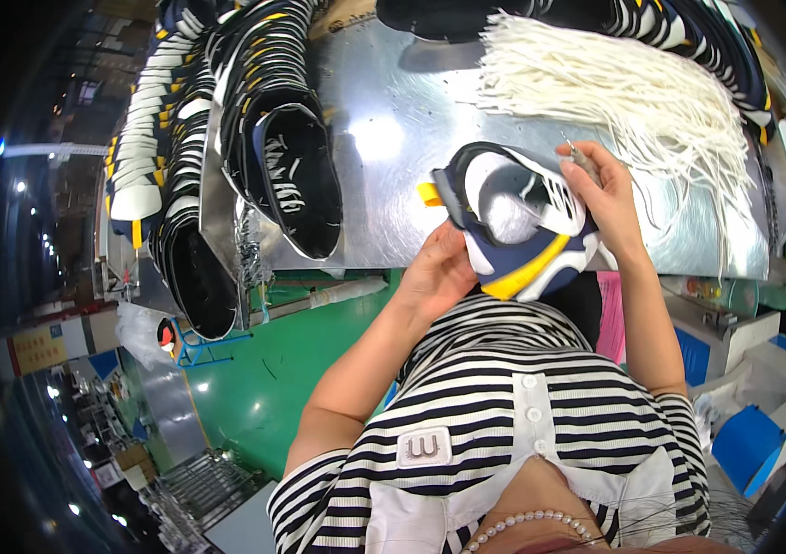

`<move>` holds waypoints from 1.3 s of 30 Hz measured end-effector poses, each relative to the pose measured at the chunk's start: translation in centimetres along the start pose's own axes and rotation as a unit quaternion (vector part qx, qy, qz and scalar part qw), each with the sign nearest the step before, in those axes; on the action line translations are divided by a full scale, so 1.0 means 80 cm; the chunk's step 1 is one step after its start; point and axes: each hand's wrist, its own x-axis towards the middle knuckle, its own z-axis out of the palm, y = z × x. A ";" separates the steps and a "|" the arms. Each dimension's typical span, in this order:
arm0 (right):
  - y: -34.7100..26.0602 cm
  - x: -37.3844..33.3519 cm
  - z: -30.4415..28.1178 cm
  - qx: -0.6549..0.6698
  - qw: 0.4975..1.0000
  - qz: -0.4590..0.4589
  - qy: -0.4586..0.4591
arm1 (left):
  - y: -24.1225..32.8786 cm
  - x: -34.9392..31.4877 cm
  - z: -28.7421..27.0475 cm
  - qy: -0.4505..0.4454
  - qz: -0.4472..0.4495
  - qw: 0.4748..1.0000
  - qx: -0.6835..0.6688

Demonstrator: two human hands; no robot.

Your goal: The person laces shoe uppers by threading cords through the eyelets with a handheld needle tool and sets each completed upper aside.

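At the left of the frame, a row of white-toed shoe uppers (137,201), a black-lined row (201,291) just beside it and a third, navy-edged row (296,212) on the steel table (384,185) sit nested one into another, probably to save room and leave each front piece easy to lift away. In the middle of the frame my left hand (436,274) pinches the heel end of a navy, white and yellow sneaker upper (531,268), its fingers partly hidden underneath; I take it this steadies the soft shell, which I hold tilted at the table's near edge, its opening toward me so the lacing area is in plain view. Right of centre, my right hand (610,198) has thumb and forefinger pressed together on a slim metal-tipped tool (581,161), point turned up and away from me, beside the white lacing (559,198); whether my other fingers bear on the shell, I cannot tell. At upper right, a heap of white laces (596,83) lies spread roughly one way, likely to limit tangling, with another nested row (734,65) behind it. Counting across: three rows at left, one upper between my hands, one tool, one lace heap, one row at upper right; single laces and nested pieces overlap too closely to number.
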 end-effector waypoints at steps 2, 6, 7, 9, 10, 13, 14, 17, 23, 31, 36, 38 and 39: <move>-0.002 0.016 0.018 0.141 0.982 0.086 -0.096 | 0.015 0.012 0.040 -0.049 0.087 0.993 0.068; 0.015 0.002 0.065 0.221 0.963 0.122 -0.096 | 0.020 0.003 0.131 0.017 0.160 0.973 0.165; 0.016 0.000 0.061 0.224 0.963 0.130 -0.073 | 0.018 -0.002 0.157 0.071 0.169 0.963 0.197; 0.009 0.001 0.048 0.201 0.968 0.148 -0.028 | 0.027 -0.030 0.167 0.217 0.218 0.928 0.212; 0.012 0.001 0.026 0.194 0.972 0.134 -0.014 | 0.050 -0.038 0.160 0.278 0.222 0.903 0.242; 0.008 -0.003 0.017 0.173 0.976 0.135 0.009 | 0.144 -0.035 0.042 0.339 0.230 0.820 0.400; 0.008 -0.003 0.017 0.154 0.977 0.147 0.001 | 0.180 -0.031 -0.003 0.376 0.225 0.768 0.466; 0.022 0.001 0.033 0.131 0.979 0.152 -0.031 | 0.239 0.032 -0.051 0.581 0.276 0.326 0.692; 0.017 0.037 0.024 -0.075 0.992 -0.009 0.099 | 0.394 0.053 -0.185 0.410 0.350 0.142 0.831; -0.035 0.174 -0.004 -0.388 0.871 -0.254 0.160 | 0.333 0.096 -0.115 0.433 0.239 0.229 0.839; -0.030 0.197 0.004 -0.508 0.807 -0.266 0.141 | 0.206 0.034 -0.067 0.315 0.310 0.222 0.869; -0.009 0.211 -0.018 -0.535 0.797 -0.257 0.115 | 0.161 0.082 0.027 0.198 0.295 0.363 0.861; -0.006 0.209 -0.023 -0.527 0.795 -0.276 0.122 | 0.154 0.117 0.049 0.170 0.346 0.365 0.847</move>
